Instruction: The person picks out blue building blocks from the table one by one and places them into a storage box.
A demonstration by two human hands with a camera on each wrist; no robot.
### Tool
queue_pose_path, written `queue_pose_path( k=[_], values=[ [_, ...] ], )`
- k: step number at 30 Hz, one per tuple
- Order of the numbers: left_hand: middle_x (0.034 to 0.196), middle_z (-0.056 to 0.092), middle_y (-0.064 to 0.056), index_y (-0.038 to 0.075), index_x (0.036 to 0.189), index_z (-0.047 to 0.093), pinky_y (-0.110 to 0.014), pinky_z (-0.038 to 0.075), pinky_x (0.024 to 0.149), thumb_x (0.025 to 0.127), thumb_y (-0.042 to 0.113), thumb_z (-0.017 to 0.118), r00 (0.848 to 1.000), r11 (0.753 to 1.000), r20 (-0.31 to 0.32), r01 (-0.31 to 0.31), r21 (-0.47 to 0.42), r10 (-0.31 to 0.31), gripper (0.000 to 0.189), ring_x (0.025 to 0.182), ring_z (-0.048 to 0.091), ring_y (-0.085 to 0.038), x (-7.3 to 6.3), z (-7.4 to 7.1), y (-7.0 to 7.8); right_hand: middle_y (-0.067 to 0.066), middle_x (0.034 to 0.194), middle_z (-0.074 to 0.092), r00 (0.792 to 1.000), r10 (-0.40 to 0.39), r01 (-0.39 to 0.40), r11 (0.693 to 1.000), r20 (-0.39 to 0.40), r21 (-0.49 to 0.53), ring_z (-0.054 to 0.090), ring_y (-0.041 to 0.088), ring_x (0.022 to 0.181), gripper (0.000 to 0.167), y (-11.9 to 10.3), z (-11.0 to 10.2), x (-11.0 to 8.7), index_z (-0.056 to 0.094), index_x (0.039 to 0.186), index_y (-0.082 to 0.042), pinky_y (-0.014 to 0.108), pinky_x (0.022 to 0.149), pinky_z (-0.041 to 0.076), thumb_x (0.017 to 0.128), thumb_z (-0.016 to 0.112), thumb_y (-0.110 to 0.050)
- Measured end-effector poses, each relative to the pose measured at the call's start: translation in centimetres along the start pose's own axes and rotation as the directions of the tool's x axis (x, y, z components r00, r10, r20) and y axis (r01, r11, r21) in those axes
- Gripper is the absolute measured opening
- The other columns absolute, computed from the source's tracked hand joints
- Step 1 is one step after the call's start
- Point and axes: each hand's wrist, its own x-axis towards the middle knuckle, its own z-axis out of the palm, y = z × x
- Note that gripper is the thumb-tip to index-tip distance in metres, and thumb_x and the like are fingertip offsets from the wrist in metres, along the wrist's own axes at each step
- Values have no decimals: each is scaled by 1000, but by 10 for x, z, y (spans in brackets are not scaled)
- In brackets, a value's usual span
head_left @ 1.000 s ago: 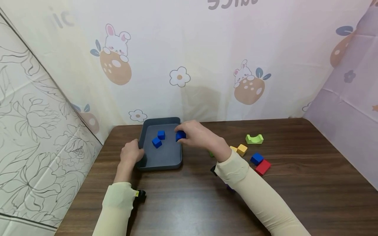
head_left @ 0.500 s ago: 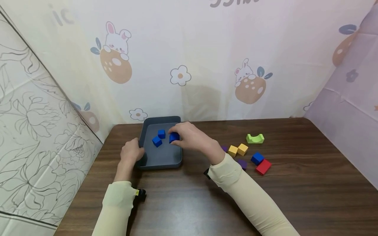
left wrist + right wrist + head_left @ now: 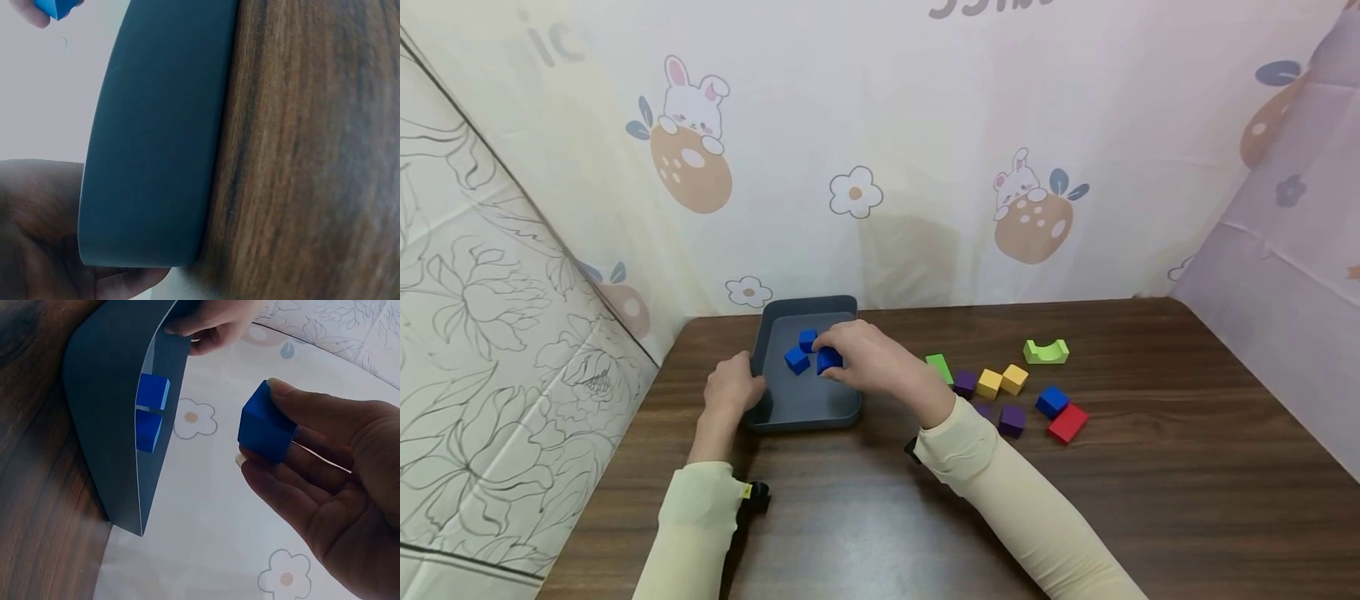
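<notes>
My right hand [image 3: 868, 360] pinches a blue cube [image 3: 267, 425] between thumb and fingertips, held above the inside of a dark grey tray [image 3: 805, 414]. In the right wrist view the cube is apart from the tray. Two more blue cubes [image 3: 797, 360] lie in the tray, left of the held one. At the tray's left side my left hand [image 3: 733, 387] grips the wall, thumb on the inner side; the left wrist view has the fingers [image 3: 37, 206] behind the tray wall.
Right of the tray lie a green block [image 3: 939, 367], purple cubes [image 3: 1012, 421], yellow cubes [image 3: 988, 383], a blue block [image 3: 1052, 402], a red block [image 3: 1067, 424] and a light green arch block [image 3: 1046, 352]. A patterned cloth [image 3: 925, 167] hangs behind the wooden table [image 3: 865, 517].
My right hand has carried the blue cube leftward and slightly nearer, from the tray's right edge to over its inside. Purple and green blocks have come into sight. The left hand stays put.
</notes>
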Motion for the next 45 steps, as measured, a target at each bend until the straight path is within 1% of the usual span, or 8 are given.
queue_pose_path(
  k=[5, 12, 16, 19, 23, 28, 36, 45],
  values=[
    [138, 60, -34, -9, 148, 50, -60, 53, 100, 100, 14, 58, 1000, 1000, -3, -6, 7, 6, 54, 109, 64, -44, 0, 0, -3, 9, 121, 72, 1000, -15, 15, 1000, 9, -1, 66, 20, 105, 39, -5, 4, 4, 72, 131, -5, 36, 96, 57, 97, 79, -23],
    [139, 60, -34, -8, 149, 49, -60, 53, 100, 101, 15, 58, 1000, 1000, 3, -7, 10, 7, 54, 110, 64, -44, 0, 1, -2, 9, 123, 71, 1000, -22, 23, 1000, 17, -14, 67, 18, 109, 39, -11, 7, 8, 71, 132, -7, 35, 98, 57, 97, 78, -24],
    [140, 59, -35, -8, 150, 48, -60, 52, 101, 101, 15, 58, 1000, 1000, 3, -6, 19, 6, 55, 114, 64, -45, 1, 1, -2, 11, 127, 70, 999, -20, 20, 1000, 39, -9, 67, 21, 115, 42, -13, 10, 10, 70, 135, -5, 37, 100, 56, 98, 78, -24],
    [140, 59, -35, -8, 150, 48, -60, 53, 100, 101, 15, 58, 1000, 1000, 4, -4, 19, 4, 55, 113, 64, -45, 1, 1, -2, 11, 129, 70, 998, -13, 15, 999, 58, -31, 67, 23, 119, 43, -13, 13, 13, 70, 135, -6, 38, 102, 56, 98, 78, -24],
    [140, 59, -34, -8, 150, 49, -60, 53, 100, 101, 15, 58, 1000, 1000, 2, -1, 11, 1, 55, 111, 65, -44, 0, 1, -2, 10, 128, 71, 996, -6, 13, 997, 85, -72, 67, 22, 120, 42, -10, 19, 18, 71, 134, -6, 37, 103, 55, 97, 79, -23],
    [139, 60, -34, -8, 150, 49, -60, 53, 99, 101, 15, 59, 1000, 1000, -1, -4, 8, 4, 54, 110, 65, -44, 0, 1, -2, 10, 129, 72, 994, 0, 9, 997, 111, -79, 67, 23, 121, 40, -9, 25, 22, 72, 133, -7, 39, 104, 54, 97, 80, -21],
    [135, 62, -34, -8, 147, 51, -59, 54, 96, 101, 15, 59, 1000, 1000, -2, -14, 2, 14, 52, 103, 65, -42, 0, 1, -2, 9, 128, 73, 988, 9, 1, 998, 156, -68, 69, 23, 117, 38, -8, 30, 32, 73, 132, -5, 37, 99, 57, 97, 79, -20],
    [134, 63, -33, -8, 146, 52, -60, 54, 97, 101, 16, 60, 1000, 1000, -5, -15, 7, 15, 52, 103, 65, -43, 1, 0, -2, 10, 126, 73, 982, 41, -27, 997, 184, -78, 69, 19, 108, 38, -2, 29, 49, 73, 132, -6, 35, 95, 58, 97, 80, -20]
  ],
)
